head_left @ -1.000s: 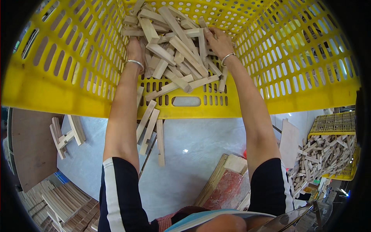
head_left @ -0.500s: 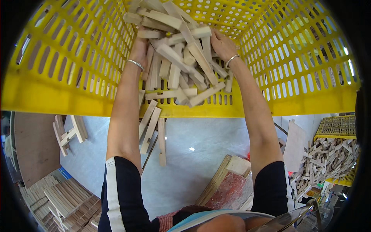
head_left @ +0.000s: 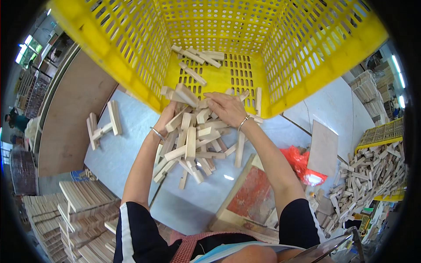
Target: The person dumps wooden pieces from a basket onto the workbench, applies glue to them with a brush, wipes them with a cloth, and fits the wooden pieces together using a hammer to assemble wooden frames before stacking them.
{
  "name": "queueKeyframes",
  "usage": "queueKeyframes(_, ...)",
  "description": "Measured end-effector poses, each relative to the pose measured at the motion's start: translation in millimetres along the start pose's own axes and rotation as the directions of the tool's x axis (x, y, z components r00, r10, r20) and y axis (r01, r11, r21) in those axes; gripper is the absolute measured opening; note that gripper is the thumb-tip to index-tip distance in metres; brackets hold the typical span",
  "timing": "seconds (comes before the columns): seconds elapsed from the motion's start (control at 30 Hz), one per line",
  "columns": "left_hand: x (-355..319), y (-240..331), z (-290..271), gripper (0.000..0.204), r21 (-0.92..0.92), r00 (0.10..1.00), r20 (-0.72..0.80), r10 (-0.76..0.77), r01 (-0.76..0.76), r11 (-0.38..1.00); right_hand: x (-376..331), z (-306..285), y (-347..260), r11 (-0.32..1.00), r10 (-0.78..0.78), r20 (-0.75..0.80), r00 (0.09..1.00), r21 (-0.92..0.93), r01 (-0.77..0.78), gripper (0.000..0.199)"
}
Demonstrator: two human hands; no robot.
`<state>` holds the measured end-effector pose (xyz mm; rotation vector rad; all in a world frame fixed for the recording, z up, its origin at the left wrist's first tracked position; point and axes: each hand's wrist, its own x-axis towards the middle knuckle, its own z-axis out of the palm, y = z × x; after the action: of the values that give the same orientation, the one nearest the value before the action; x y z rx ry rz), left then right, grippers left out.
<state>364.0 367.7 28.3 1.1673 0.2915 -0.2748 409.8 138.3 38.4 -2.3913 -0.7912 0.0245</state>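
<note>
A yellow perforated plastic crate (head_left: 276, 52) lies tipped toward me, its open side facing me. A loose heap of pale notched wooden pieces (head_left: 190, 142) spills over its lower rim onto the grey tabletop (head_left: 175, 206). At the left side of the heap is my left hand (head_left: 168, 117), pressed against the pieces, which hide its fingers. My right hand (head_left: 228, 109) lies over the upper right of the heap with fingers stretched toward the left, touching pieces. Deeper in the crate lie several more wooden sticks (head_left: 193, 73).
Left on the table stands an H-shaped wooden assembly (head_left: 104, 125). A brown board (head_left: 66, 118) rises beyond it. Stacked slats (head_left: 85, 197) are at lower left. To the right are a red plastic bag (head_left: 298, 162), a flat board (head_left: 323, 147) and a big pile of wooden pieces (head_left: 372, 175).
Both hands have come back toward me, drawing the heap of wooden pieces from inside the crate onto the table. More of the crate's floor shows.
</note>
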Motion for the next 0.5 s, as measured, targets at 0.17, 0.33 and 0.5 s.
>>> queueKeyframes(0.17,-69,-13,-26,0.036,0.638,0.960,0.204,0.194,-0.281,0.717,-61,-25,-40,0.986,-0.047,0.025,0.999,0.162,0.042,0.051)
queueKeyframes(0.33,-114,-8,-16,0.041,0.605,0.875,-0.235,0.423,-0.209,0.768,-173,-89,-46,0.952,0.168,-0.162,0.972,0.282,-0.118,0.041)
queueKeyframes(0.5,-173,-56,-40,0.045,0.675,0.902,-0.172,0.397,-0.186,0.714,-349,-111,-63,0.961,0.250,-0.208,0.946,0.173,-0.216,0.034)
